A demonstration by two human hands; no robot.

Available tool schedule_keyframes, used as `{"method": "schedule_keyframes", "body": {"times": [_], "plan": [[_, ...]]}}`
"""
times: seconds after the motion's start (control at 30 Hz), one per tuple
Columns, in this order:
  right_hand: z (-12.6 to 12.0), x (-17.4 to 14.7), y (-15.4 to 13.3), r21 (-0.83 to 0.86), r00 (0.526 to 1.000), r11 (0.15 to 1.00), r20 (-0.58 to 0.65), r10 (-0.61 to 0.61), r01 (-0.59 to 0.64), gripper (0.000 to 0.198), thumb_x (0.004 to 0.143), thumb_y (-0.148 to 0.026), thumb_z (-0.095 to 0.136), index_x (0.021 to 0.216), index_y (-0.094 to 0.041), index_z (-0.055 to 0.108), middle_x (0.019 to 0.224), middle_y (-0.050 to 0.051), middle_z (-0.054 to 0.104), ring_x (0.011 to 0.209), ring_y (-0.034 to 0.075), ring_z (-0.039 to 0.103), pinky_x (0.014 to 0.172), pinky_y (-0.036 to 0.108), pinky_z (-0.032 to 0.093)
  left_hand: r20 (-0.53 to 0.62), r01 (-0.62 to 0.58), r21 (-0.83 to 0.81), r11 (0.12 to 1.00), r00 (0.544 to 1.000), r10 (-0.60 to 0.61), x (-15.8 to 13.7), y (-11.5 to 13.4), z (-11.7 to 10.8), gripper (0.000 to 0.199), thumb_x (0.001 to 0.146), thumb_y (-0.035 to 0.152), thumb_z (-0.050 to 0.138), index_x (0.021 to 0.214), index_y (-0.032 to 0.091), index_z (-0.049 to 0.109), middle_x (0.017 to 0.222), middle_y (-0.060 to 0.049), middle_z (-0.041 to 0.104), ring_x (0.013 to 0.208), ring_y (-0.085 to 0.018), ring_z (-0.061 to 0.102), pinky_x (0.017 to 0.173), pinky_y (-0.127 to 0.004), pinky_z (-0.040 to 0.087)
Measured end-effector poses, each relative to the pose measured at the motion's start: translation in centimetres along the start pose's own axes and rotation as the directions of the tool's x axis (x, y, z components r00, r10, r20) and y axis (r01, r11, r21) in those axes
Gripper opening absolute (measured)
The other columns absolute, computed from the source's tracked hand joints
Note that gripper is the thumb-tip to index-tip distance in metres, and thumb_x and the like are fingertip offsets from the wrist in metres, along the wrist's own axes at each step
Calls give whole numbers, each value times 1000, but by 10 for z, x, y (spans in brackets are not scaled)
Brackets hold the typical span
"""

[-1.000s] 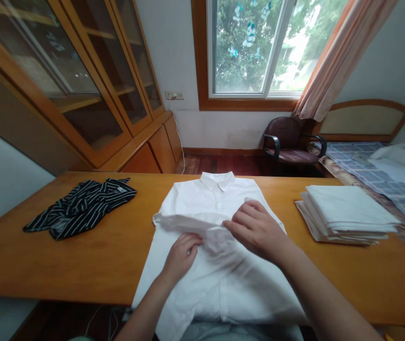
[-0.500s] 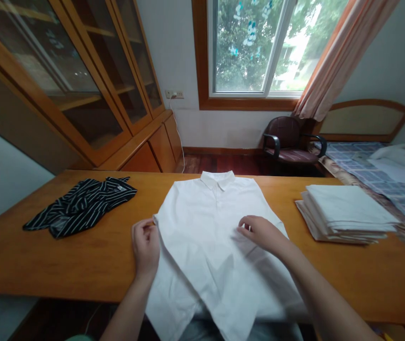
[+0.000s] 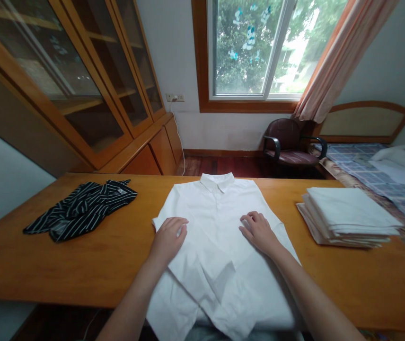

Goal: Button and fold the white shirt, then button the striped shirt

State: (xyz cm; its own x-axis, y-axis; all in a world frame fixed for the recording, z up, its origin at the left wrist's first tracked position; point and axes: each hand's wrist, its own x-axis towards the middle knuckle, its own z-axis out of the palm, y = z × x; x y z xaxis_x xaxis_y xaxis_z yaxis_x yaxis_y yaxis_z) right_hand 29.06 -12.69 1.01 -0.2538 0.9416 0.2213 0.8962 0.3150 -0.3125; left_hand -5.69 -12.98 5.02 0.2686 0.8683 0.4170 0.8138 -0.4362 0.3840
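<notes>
A white collared shirt (image 3: pixel 213 246) lies spread on the wooden table (image 3: pixel 92 270), collar toward the far edge and hem hanging over the near edge. One sleeve runs diagonally across its lower front, and the cloth is creased there. My left hand (image 3: pixel 170 237) rests on the shirt's left side, fingers extended over the cloth. On the right half of the chest, my right hand (image 3: pixel 257 231) lies with its fingers apart and slightly bent. Neither hand grips the fabric.
To the left lies a crumpled black-and-white striped garment (image 3: pixel 85 206). A stack of folded white cloth (image 3: pixel 347 215) sits at the right. Beyond the table are a glass-door cabinet (image 3: pixel 92 94), an armchair (image 3: pixel 289 142) and a bed (image 3: pixel 380 175).
My left hand has moved from the shirt's left edge inward onto the cloth, its fingers opening. My right hand has shifted slightly and its fingers have spread.
</notes>
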Motion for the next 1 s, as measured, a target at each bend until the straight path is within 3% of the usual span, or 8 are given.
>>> {"method": "schedule_keyframes", "body": {"times": [0.1,0.27,0.4,0.53,0.67,0.77,0.87,1.0], "plan": [[2,9,5,-11,1000,1000,-17,-11,10,25,94,-38,54,114,-26,62,113,10,57,102,27,53,92,42,45,148,-19,66,998,989,10,7,-3,12,27,94,25,48,108,20,71,113,-8,72,108,-24,65,97,-42,50],[6,31,14,-18,999,999,-21,-28,27,25,94,-36,53,115,-25,63,112,10,57,102,27,53,93,42,45,333,22,185,982,939,-84,12,-11,30,35,92,31,53,121,18,67,134,-12,63,128,-29,56,109,-44,42],[10,53,23,11,998,999,-21,-52,52,26,95,-34,54,116,-23,63,114,11,56,104,26,53,95,40,45,385,18,248,969,915,-116,19,-15,38,43,92,32,53,132,17,60,148,-13,49,140,-31,42,114,-44,37],[11,68,29,48,998,997,-16,-57,58,26,93,-30,55,115,-20,65,114,11,57,105,25,53,96,40,45,410,40,281,959,898,-157,25,-16,40,46,95,34,50,137,16,56,151,-13,46,142,-32,40,113,-44,38],[8,65,16,151,996,985,-22,-85,87,20,93,-27,55,106,-19,69,108,10,62,103,24,55,95,38,45,384,46,307,951,908,-168,26,-17,44,46,94,32,51,138,17,55,152,-12,44,142,-31,38,113,-44,37],[4,51,-10,321,994,942,10,-110,101,22,96,-30,51,100,-20,71,104,9,65,98,22,60,90,34,48,349,51,304,951,923,-161,24,-17,49,43,94,30,51,135,16,58,150,-12,48,141,-31,41,112,-44,39],[-5,33,-37,498,972,866,179,-152,43,31,99,-39,47,96,-21,72,96,6,70,86,19,64,80,30,49,265,31,252,967,959,-99,21,-12,49,35,94,25,50,123,14,65,139,-13,59,132,-31,52,109,-46,43],[-20,14,-54,589,911,802,380,-162,-103,37,97,-47,47,98,-20,72,99,7,72,90,21,63,81,30,47,-5,-63,98,993,998,64,12,10,37,25,93,17,48,106,18,69,114,-9,72,111,-25,65,100,-44,51]]}}
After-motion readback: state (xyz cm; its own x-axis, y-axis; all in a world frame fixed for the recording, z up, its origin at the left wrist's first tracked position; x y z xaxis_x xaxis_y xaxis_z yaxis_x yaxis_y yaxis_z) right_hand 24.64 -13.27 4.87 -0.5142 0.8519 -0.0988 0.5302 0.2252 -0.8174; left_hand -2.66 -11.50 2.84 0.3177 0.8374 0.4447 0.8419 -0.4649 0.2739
